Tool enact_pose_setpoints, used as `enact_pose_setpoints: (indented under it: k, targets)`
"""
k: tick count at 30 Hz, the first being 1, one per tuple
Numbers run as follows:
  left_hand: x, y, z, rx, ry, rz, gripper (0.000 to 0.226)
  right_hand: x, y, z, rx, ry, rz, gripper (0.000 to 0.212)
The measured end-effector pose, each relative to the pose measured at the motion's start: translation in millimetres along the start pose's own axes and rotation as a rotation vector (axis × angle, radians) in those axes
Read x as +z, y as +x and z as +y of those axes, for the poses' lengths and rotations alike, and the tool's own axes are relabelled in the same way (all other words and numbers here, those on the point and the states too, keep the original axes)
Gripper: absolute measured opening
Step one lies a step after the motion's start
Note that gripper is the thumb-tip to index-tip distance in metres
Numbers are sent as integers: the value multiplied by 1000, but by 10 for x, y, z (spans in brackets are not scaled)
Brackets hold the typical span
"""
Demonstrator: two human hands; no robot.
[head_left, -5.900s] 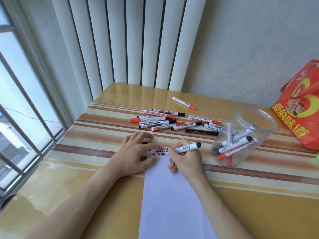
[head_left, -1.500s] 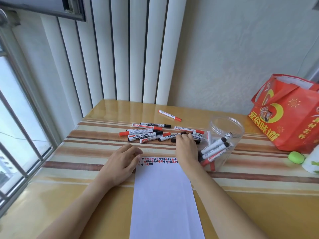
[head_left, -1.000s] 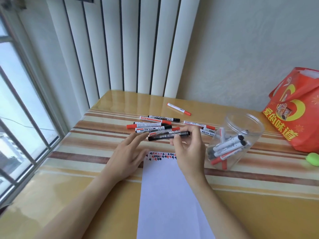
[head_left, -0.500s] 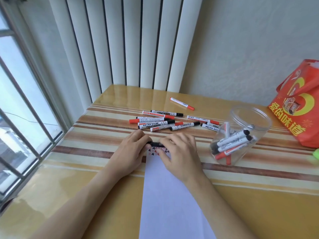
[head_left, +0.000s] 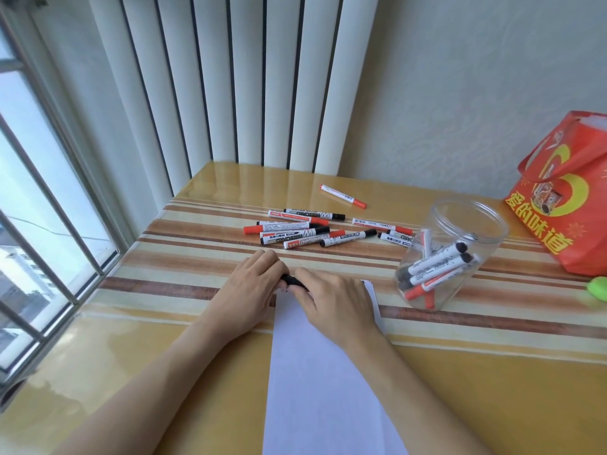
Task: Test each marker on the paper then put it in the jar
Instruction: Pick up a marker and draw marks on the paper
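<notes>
A black marker (head_left: 293, 282) is gripped between my left hand (head_left: 254, 287) and my right hand (head_left: 331, 298), just above the top edge of the white paper (head_left: 323, 372). Only a short black part of it shows between the fingers. My hands hide the test marks at the paper's top. Several red and black markers (head_left: 295, 236) lie loose on the table behind my hands. One red marker (head_left: 343, 196) lies apart, farther back. The clear plastic jar (head_left: 473, 224) stands to the right and holds several markers.
A red gift bag (head_left: 571, 205) stands at the far right, with a small green object (head_left: 599, 289) in front of it. A window with bars runs along the left edge of the table. White vertical blinds hang behind the table.
My right hand took a black marker from the pile and brought it down to the paper's top. My left hand joined it on the marker. Half a second ago the hands were in nearly the same pose.
</notes>
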State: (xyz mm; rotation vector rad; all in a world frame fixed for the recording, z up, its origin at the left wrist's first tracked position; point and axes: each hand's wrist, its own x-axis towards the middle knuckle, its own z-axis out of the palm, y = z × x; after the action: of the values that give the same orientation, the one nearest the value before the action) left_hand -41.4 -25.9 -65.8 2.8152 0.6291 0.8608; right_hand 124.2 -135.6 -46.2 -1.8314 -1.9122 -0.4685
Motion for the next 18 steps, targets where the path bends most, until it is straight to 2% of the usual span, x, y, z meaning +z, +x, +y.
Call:
enact_pose_setpoints:
  k: [3, 6, 8, 10, 12, 14, 16, 18]
  targets:
    - [-3, -3, 19, 6, 25, 10, 21, -14, 7, -15, 5, -51, 1, 23]
    - [-15, -2, 11, -22, 17, 55, 21, -27, -9, 16, 114, -144, -8, 41]
    - [-16, 0, -8, -59, 10, 78, 22, -63, -18, 117, 192, -149, 4, 52]
    - [6, -2, -19, -88, 14, 72, 23, -92, -43, 232, 224, -100, 31, 53]
    - [42, -7, -38, -137, 12, 55, 24, -107, -51, 292, 255, 57, 62, 41]
    - [72, -9, -68, -204, 30, 29, 26, -100, -58, 312, 311, 275, 80, 19]
    - [90, -8, -93, -257, 47, 2, 32, -114, -54, 303, 391, 476, 104, 27]
    - [97, -5, -94, -277, 55, -8, 34, -142, -38, 296, 520, 794, 129, 28]
